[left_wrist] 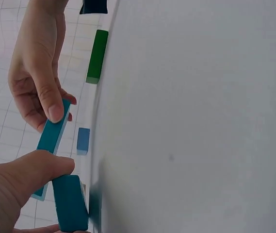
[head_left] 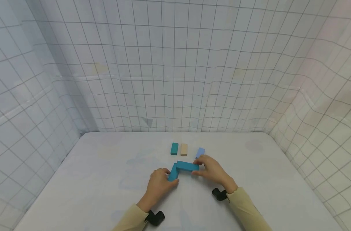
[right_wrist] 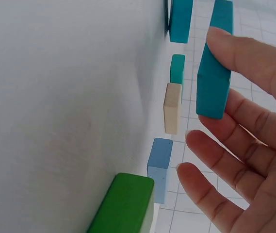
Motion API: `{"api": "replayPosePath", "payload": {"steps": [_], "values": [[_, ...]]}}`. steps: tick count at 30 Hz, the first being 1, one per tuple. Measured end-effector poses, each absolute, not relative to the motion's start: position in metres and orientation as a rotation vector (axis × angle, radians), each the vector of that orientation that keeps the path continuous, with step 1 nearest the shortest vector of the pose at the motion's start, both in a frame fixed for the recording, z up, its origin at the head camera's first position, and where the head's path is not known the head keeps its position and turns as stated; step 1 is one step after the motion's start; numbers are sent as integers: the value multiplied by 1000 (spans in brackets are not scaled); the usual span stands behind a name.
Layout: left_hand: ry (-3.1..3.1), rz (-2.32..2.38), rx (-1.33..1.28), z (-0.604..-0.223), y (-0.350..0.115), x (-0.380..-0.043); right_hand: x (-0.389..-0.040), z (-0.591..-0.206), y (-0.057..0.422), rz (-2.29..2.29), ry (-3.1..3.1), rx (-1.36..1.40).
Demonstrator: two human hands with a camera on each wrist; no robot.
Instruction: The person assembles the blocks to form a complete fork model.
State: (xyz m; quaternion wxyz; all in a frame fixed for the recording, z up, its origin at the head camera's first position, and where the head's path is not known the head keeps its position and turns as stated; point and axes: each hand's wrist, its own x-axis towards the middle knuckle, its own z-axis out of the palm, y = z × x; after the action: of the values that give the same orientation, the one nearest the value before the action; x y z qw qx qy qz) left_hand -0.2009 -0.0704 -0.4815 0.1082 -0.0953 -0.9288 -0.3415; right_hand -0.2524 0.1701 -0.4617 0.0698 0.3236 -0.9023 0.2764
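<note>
A blue rectangular block (head_left: pixel 173 173) stands between the thumb and fingers of my left hand (head_left: pixel 158 185), which grips it close to the table. Toward the right, my right hand (head_left: pixel 211 170) pinches a second blue block (head_left: pixel 188 166) by its right end. In the right wrist view that block (right_wrist: pixel 214 82) is between thumb and fingers, raised off the tabletop. Its left end overlaps the far end of the first block in the head view, so the two make a corner. The left wrist view shows my left thumb along the near block (left_wrist: pixel 71 203).
Behind the hands lie a teal block (head_left: pixel 174 149), a beige block (head_left: pixel 184 149) and a light blue block (head_left: pixel 201 151). A green block (right_wrist: pixel 128 199) sits near the right hand, hidden in the head view. A gridded white curtain (head_left: pixel 175 80) surrounds the white table (head_left: pixel 106 166).
</note>
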Motion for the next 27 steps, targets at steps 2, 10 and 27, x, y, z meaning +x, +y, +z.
{"api": "replayPosePath", "payload": {"steps": [2,10,27], "values": [[-2747,-975,-276,-482,-64,-200,-253,-463,170,839,-2709,954],[-2800,-879,-270,-484,-48,-199,-255,-465,169,845,-2700,903],[-2668,-1191,-330,-491,-53,-204,-265,-456,158,860,-2658,926]]}}
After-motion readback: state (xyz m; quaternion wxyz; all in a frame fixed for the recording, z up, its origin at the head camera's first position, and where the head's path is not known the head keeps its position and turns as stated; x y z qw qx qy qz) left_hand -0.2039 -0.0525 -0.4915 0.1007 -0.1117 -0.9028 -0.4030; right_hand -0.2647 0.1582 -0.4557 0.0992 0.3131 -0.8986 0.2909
